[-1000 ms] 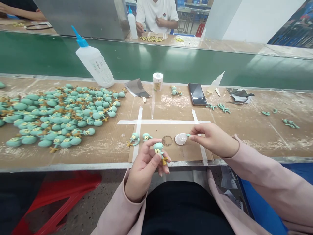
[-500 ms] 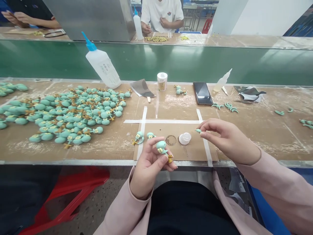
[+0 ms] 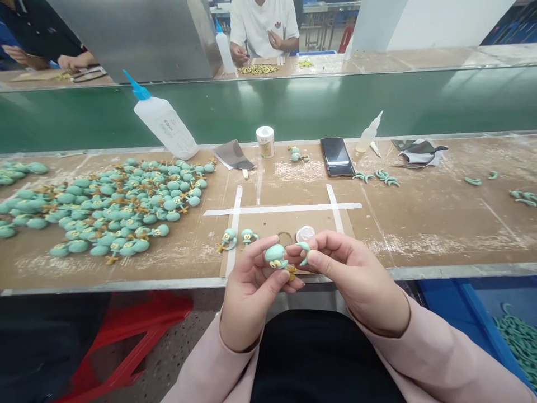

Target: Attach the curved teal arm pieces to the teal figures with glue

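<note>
My left hand grips a teal cartoon-squid figurine with a tan foot part showing below it. My right hand pinches a curved teal arm piece between finger and thumb, holding its end right by the figurine's head. Behind my hands, a white plastic cap and a thin ring of glue lie on a cardboard sheet, partly hidden. Two finished figurines stand to the left on that sheet. A large heap of figurines covers the bench's left side.
A big glue bottle, a small jar, sandpaper, a phone and a dropper bottle line the bench's back. Loose arm pieces lie right. A co-worker sits beyond the green belt.
My right hand has moved left with the arm piece, from beside the white cap to the figurine in my left hand. The view has tilted slightly, bringing a blue crate into sight at lower right.
</note>
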Available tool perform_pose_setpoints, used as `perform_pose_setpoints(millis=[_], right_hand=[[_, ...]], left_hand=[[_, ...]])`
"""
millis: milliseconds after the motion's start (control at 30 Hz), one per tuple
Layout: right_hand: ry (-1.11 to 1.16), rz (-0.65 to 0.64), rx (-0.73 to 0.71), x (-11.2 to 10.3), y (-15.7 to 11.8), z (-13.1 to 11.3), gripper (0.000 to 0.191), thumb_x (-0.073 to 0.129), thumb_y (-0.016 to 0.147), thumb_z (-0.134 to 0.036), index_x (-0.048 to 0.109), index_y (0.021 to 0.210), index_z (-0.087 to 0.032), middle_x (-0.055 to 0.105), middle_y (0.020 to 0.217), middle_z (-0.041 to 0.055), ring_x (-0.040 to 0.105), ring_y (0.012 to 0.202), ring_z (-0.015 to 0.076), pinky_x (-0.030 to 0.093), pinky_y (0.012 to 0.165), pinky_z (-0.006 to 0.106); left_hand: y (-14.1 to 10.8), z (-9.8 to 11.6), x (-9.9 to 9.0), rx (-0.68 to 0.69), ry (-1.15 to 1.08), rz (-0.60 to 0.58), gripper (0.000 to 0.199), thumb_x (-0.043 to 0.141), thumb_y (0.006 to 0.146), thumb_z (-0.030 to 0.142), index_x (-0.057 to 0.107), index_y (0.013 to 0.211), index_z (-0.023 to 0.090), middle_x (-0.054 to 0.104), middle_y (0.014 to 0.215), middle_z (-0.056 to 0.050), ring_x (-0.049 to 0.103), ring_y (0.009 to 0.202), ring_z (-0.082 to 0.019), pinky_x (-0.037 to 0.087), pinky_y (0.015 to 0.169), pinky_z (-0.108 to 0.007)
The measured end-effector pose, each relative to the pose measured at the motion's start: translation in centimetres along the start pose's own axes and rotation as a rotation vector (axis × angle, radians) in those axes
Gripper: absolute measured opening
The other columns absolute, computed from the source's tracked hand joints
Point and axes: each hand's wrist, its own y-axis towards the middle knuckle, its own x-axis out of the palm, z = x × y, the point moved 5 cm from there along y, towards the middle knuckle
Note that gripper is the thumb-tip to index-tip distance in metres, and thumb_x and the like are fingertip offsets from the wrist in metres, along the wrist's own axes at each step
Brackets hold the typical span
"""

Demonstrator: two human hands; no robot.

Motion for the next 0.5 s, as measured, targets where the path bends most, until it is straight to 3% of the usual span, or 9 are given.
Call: perform_pose_setpoints(millis=[233,500], right_hand=[[-0.041,0.021,-0.008,-0.15,-0.11,-0.26,0.025,0.076,0.078,-0.043,0.067,0.079,-0.02,0.074,0.081,0.0047,0.072,0.081,0.0209,0.06,0.072,0.033],[0.0,0.015,-0.043,0.16,-0.14,-0.24,0.018,0.076,0.079,-0.037,0.068,0.078,-0.02,0.07,0.067,0.0006,0.07,0.068,0.0167,0.059,0.069,0.031]], left_hand=[[0.18,-0.28,0.37,0.006,0.009,0.0,0.04,0.073,0.081,0.015,0.066,0.115,0.036,0.074,0.087,0.003,0.072,0.061,-0.012,0.062,0.058,-0.023],[0.21,-0.34,0.43,0.029,-0.007,-0.012,0.041,0.071,0.083,0.014,0.065,0.117,0.036,0.075,0.091,0.001,0.072,0.064,-0.013,0.061,0.057,-0.022]])
